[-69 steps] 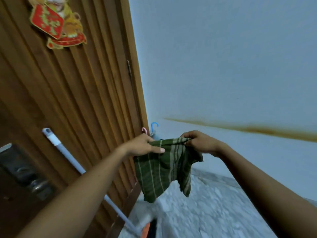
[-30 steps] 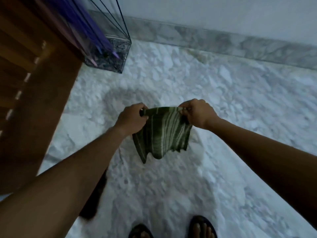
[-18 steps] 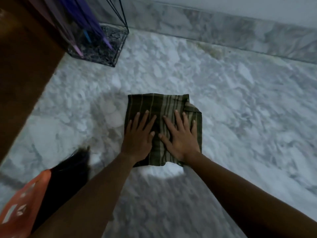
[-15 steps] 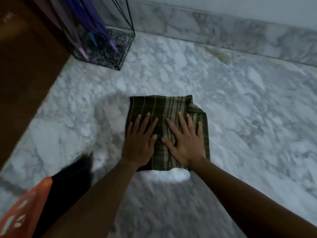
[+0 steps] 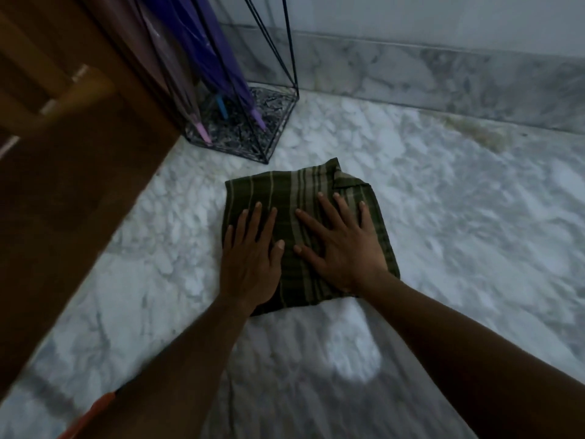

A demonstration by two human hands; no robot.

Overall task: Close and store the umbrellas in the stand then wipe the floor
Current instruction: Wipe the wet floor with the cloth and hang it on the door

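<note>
The cloth [image 5: 269,191] lay flat on the marble floor [image 5: 459,223], with the left hand [image 5: 250,264] and right hand [image 5: 342,248] spread side by side, pressing it. Far left, the stand [image 5: 289,58] held closed umbrellas [image 5: 202,52] beside the door [image 5: 63,185]. Skirting [image 5: 443,74] and wall [image 5: 411,17] ran behind.

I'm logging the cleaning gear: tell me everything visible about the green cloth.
The cloth is dark green fabric with pale stripes, folded into a rough square, one far corner turned over. It lies flat on the marble floor near the umbrella stand. The left hand and right hand press on it, fingers spread.
</note>
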